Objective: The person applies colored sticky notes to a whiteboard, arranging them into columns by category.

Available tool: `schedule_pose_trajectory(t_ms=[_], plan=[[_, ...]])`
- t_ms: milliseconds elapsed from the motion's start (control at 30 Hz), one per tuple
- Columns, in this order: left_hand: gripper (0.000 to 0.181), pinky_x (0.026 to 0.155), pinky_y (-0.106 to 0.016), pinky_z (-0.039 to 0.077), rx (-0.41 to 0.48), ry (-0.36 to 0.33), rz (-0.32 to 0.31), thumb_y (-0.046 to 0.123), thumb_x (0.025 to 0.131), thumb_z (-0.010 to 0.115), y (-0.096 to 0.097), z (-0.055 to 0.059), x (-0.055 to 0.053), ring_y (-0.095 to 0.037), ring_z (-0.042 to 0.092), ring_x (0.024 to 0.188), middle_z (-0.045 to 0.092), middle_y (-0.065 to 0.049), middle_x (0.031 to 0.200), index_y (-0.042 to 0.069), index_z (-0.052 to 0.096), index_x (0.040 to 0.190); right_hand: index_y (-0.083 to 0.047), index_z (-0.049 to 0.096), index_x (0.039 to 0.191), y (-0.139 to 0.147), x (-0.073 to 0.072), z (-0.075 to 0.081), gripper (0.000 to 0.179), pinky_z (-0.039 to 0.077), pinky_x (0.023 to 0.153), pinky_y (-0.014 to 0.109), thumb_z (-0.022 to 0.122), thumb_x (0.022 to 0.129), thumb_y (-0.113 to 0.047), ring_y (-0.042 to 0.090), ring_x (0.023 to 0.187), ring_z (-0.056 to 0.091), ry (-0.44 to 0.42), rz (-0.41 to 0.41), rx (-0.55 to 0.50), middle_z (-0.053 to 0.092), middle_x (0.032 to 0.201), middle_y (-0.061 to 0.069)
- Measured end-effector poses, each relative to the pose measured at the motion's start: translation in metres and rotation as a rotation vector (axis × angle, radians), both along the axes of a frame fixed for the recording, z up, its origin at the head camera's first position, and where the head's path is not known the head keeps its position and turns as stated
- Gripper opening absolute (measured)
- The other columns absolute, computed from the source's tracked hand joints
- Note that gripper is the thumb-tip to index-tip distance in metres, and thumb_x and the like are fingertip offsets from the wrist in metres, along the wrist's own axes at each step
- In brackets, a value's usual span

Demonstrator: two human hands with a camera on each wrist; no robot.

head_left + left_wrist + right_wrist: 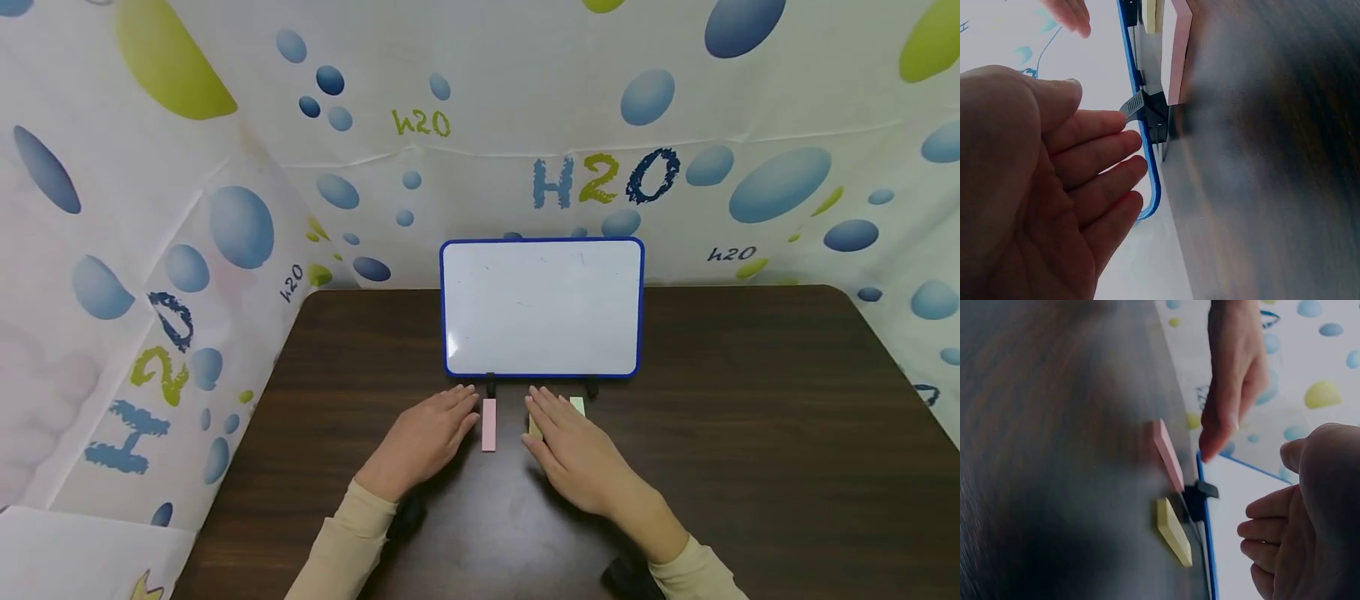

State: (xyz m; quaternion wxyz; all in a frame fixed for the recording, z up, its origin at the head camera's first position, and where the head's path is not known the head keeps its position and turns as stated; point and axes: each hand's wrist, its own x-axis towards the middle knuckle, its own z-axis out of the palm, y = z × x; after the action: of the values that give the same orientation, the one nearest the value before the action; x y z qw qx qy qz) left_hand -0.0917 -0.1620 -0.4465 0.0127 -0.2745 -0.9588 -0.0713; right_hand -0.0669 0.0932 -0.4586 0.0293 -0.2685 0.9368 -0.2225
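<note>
My left hand (423,442) is held to the left of a pink pad of narrow sticky notes (489,425), fingers extended and holding nothing. My right hand (581,462), also with extended fingers, hovers over a yellow pad (535,427) and hides part of it in the head view. Beyond its knuckles shows the end of a pale green pad (577,406). In the right wrist view the pink pad (1167,453) and yellow pad (1174,534) lie apart from the hand. A small whiteboard (543,307) with a blue frame stands just behind the pads.
Black feet, one at the left (491,385) and one at the right (592,388), hold the whiteboard's lower edge. The dark wooden table (750,433) extends to both sides. White cloth (495,192) printed with blue and green drops hangs behind and at the sides.
</note>
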Motion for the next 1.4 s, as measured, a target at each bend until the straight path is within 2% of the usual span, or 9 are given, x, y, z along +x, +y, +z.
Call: schedule_pose_trajectory(t_ms=[233,367,633,833,1200,1400], plan=[[0.047,0.114,-0.042,0.048,-0.013,-0.091,0.015,0.037,0.105,0.056,0.005,-0.005,-0.001,-0.022,0.055,0.140,0.059,-0.006,0.149,0.009,0.060,0.143,-0.002,0.043,0.154,-0.016,0.006,-0.005,0.059,0.029,0.127,0.047,0.036,0.111,-0.041,0.027,0.155,0.031,-0.036,0.084,0.034,0.038,0.164,0.012],[0.054,0.116,-0.043,0.046,-0.003,-0.114,0.003,0.042,0.102,0.059,0.004,-0.006,-0.001,-0.024,0.053,0.142,0.056,-0.007,0.151,0.009,0.058,0.145,-0.004,0.042,0.155,-0.026,0.008,-0.009,0.058,0.029,0.128,0.046,0.034,0.111,-0.042,0.025,0.156,0.030,-0.072,0.117,0.071,0.038,0.164,0.010],[0.060,0.116,-0.044,0.046,0.054,-0.109,-0.087,0.041,0.097,0.067,0.003,-0.012,-0.004,-0.028,0.052,0.142,0.058,-0.009,0.149,0.006,0.057,0.145,-0.008,0.039,0.157,-0.035,0.010,-0.015,0.057,0.026,0.129,0.042,0.031,0.111,-0.041,0.022,0.157,0.027,-0.086,0.156,0.119,0.035,0.166,0.007],[0.061,0.115,-0.044,0.047,0.061,-0.113,-0.096,0.040,0.095,0.069,0.004,-0.015,-0.005,-0.029,0.052,0.142,0.058,-0.010,0.148,0.006,0.058,0.144,-0.007,0.039,0.157,-0.035,0.008,-0.015,0.057,0.027,0.129,0.042,0.032,0.111,-0.041,0.023,0.156,0.028,-0.061,0.166,0.126,0.035,0.165,0.008],[0.062,0.114,-0.046,0.048,0.102,-0.103,-0.092,0.039,0.093,0.073,0.003,-0.019,-0.007,-0.030,0.052,0.142,0.059,-0.009,0.147,0.006,0.059,0.143,-0.009,0.038,0.158,-0.036,0.008,-0.017,0.056,0.026,0.129,0.040,0.029,0.112,-0.041,0.021,0.157,0.026,-0.084,0.181,0.142,0.033,0.166,0.006],[0.057,0.111,-0.042,0.051,0.116,-0.088,-0.136,0.034,0.093,0.073,0.004,-0.018,-0.009,-0.028,0.055,0.139,0.061,-0.009,0.145,0.006,0.061,0.141,-0.008,0.038,0.158,-0.035,0.008,-0.018,0.056,0.027,0.129,0.041,0.029,0.112,-0.039,0.023,0.156,0.028,-0.061,0.188,0.134,0.034,0.166,0.008]])
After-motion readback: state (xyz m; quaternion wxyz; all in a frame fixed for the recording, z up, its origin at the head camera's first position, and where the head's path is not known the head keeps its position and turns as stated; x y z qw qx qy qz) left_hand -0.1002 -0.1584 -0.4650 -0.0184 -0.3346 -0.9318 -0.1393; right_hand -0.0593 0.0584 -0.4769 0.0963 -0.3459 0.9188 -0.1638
